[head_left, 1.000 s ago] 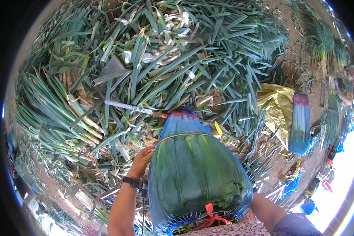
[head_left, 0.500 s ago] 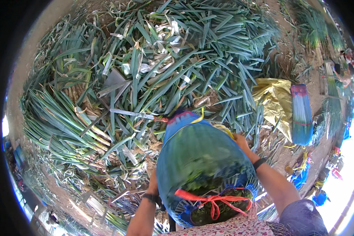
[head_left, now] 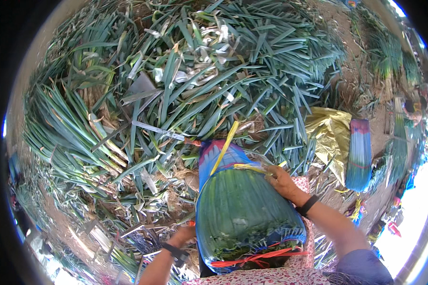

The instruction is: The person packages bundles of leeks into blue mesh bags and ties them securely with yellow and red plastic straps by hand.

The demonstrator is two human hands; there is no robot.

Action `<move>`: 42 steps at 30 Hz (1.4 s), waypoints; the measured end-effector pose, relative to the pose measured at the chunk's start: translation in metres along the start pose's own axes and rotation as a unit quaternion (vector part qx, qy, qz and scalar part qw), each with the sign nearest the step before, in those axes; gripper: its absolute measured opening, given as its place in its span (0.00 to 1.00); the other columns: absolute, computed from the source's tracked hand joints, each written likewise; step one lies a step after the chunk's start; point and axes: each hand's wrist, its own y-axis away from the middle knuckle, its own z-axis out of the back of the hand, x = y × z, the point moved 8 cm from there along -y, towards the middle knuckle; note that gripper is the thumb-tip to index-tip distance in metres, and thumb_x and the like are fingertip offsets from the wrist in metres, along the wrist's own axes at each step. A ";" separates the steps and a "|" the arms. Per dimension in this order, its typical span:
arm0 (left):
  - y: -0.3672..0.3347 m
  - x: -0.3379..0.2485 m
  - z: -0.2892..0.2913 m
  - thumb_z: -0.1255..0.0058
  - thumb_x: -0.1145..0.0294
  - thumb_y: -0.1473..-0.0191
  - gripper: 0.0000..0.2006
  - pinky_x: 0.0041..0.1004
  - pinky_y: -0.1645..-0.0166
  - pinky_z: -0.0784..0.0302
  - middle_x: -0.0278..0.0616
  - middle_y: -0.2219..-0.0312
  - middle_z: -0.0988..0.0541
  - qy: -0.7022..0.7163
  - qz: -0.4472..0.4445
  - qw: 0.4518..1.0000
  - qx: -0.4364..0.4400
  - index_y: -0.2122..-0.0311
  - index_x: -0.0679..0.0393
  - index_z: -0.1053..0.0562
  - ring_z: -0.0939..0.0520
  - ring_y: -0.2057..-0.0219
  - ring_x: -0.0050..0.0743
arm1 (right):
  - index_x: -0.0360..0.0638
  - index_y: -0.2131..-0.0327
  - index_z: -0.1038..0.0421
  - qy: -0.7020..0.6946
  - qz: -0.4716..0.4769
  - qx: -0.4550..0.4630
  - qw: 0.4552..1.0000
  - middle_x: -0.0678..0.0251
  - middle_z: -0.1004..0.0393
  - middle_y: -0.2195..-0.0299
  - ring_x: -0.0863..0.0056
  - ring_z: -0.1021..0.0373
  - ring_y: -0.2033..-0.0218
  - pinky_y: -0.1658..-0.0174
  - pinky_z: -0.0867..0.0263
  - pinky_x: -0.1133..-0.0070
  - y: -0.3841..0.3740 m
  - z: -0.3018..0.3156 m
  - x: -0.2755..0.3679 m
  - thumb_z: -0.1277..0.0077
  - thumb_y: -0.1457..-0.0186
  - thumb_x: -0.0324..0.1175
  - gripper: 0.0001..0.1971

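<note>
Knife [head_left: 158,131] as datum. Left hand [head_left: 181,234] well below it, forearm angled up; fingers: can't tell. Sits lower than half a second ago. Netted green bundle [head_left: 247,204] below-right of knife, yellow strap [head_left: 225,147] now stretched farther across its neck. Right hand [head_left: 284,184] farther right, forearm slanting inward, fingers pinching strap.

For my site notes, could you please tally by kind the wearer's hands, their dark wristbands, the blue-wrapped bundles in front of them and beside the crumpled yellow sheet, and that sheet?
Hands: 2 (left hand, right hand)
Dark wristbands: 2 (left wristband, right wristband)
Blue-wrapped bundles: 2 (front bundle, farther bundle)
Yellow sheet: 1
Total: 7
</note>
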 end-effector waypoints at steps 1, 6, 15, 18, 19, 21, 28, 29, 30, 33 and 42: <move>-0.010 0.017 0.048 0.57 0.66 0.52 0.09 0.32 0.68 0.28 0.43 0.73 0.26 -0.092 -0.342 0.906 -0.231 0.67 0.59 0.30 0.25 0.71 0.38 | 0.39 0.61 0.32 -0.032 0.115 0.000 0.993 0.56 0.30 0.67 0.60 0.33 0.64 0.59 0.38 0.70 0.004 -0.001 0.020 0.51 0.54 0.37 0.17; 0.061 -0.206 0.134 0.61 0.60 0.47 0.21 0.28 0.54 0.35 0.56 0.60 0.29 0.081 -0.319 0.886 -0.326 0.56 0.69 0.35 0.28 0.58 0.44 | 0.43 0.59 0.34 0.218 -0.111 -0.201 0.949 0.57 0.31 0.64 0.71 0.33 0.63 0.60 0.37 0.77 -0.047 0.249 -0.045 0.61 0.47 0.42 0.16; 0.036 -0.201 -0.014 0.61 0.64 0.49 0.23 0.36 0.43 0.52 0.51 0.48 0.41 -0.225 -0.397 0.884 -0.105 0.48 0.59 0.42 0.44 0.46 0.49 | 0.40 0.73 0.30 0.033 0.113 -0.078 0.990 0.56 0.29 0.71 0.57 0.33 0.69 0.64 0.37 0.69 0.024 -0.027 0.049 0.56 0.52 0.41 0.13; 0.043 -0.196 -0.005 0.60 0.62 0.48 0.23 0.35 0.43 0.51 0.51 0.47 0.44 -0.181 -0.407 0.893 -0.065 0.47 0.59 0.42 0.44 0.45 0.46 | 0.39 0.77 0.30 -0.060 -0.028 -0.044 0.997 0.57 0.31 0.79 0.61 0.33 0.72 0.63 0.38 0.70 0.010 -0.022 0.040 0.51 0.56 0.40 0.13; 0.044 -0.198 0.001 0.60 0.62 0.48 0.23 0.35 0.43 0.51 0.50 0.47 0.45 -0.149 -0.408 0.899 -0.053 0.47 0.59 0.42 0.44 0.45 0.44 | 0.39 0.77 0.29 -0.051 -0.001 -0.084 0.995 0.58 0.30 0.79 0.61 0.33 0.72 0.63 0.37 0.70 0.007 -0.016 0.043 0.50 0.57 0.39 0.12; 0.035 -0.200 0.018 0.57 0.65 0.49 0.22 0.34 0.44 0.49 0.47 0.50 0.39 -0.088 -0.444 0.891 -0.020 0.48 0.59 0.40 0.40 0.48 0.39 | 0.40 0.72 0.29 0.013 0.023 -0.020 0.999 0.57 0.30 0.75 0.59 0.33 0.70 0.63 0.37 0.70 -0.017 -0.011 0.006 0.52 0.56 0.40 0.13; -0.042 -0.048 0.060 0.55 0.69 0.49 0.17 0.24 0.53 0.35 0.42 0.60 0.29 0.143 -0.103 0.982 -0.060 0.55 0.64 0.35 0.29 0.59 0.27 | 0.38 0.68 0.30 -0.049 -0.091 0.130 0.986 0.54 0.29 0.71 0.61 0.33 0.67 0.62 0.38 0.72 0.016 -0.045 -0.050 0.54 0.54 0.36 0.12; -0.049 -0.037 0.052 0.54 0.68 0.49 0.17 0.23 0.56 0.34 0.42 0.62 0.29 0.241 -0.099 0.965 -0.030 0.56 0.65 0.35 0.28 0.62 0.26 | 0.37 0.69 0.31 -0.106 -0.091 0.089 0.986 0.57 0.30 0.74 0.66 0.33 0.70 0.63 0.38 0.75 0.020 -0.042 -0.054 0.55 0.52 0.35 0.11; -0.056 -0.044 0.052 0.53 0.67 0.50 0.16 0.22 0.59 0.33 0.40 0.65 0.28 0.170 -0.142 0.973 -0.060 0.58 0.65 0.33 0.28 0.65 0.23 | 0.37 0.69 0.31 -0.104 -0.093 0.089 0.986 0.57 0.30 0.74 0.66 0.33 0.70 0.63 0.38 0.75 0.021 -0.043 -0.054 0.55 0.52 0.35 0.11; -0.063 -0.042 0.050 0.52 0.66 0.50 0.13 0.22 0.60 0.34 0.37 0.67 0.27 0.230 -0.125 0.957 -0.126 0.62 0.64 0.31 0.28 0.66 0.22 | 0.35 0.72 0.34 -0.178 -0.123 0.037 0.975 0.60 0.32 0.76 0.74 0.36 0.72 0.64 0.40 0.77 0.021 -0.039 -0.058 0.57 0.50 0.34 0.10; -0.090 -0.019 0.057 0.53 0.65 0.54 0.12 0.27 0.63 0.32 0.45 0.74 0.25 0.216 -0.174 0.932 -0.234 0.66 0.63 0.30 0.26 0.70 0.30 | 0.34 0.71 0.33 -0.190 -0.077 0.138 0.969 0.57 0.32 0.75 0.67 0.35 0.72 0.65 0.39 0.75 0.032 -0.036 -0.035 0.56 0.51 0.36 0.12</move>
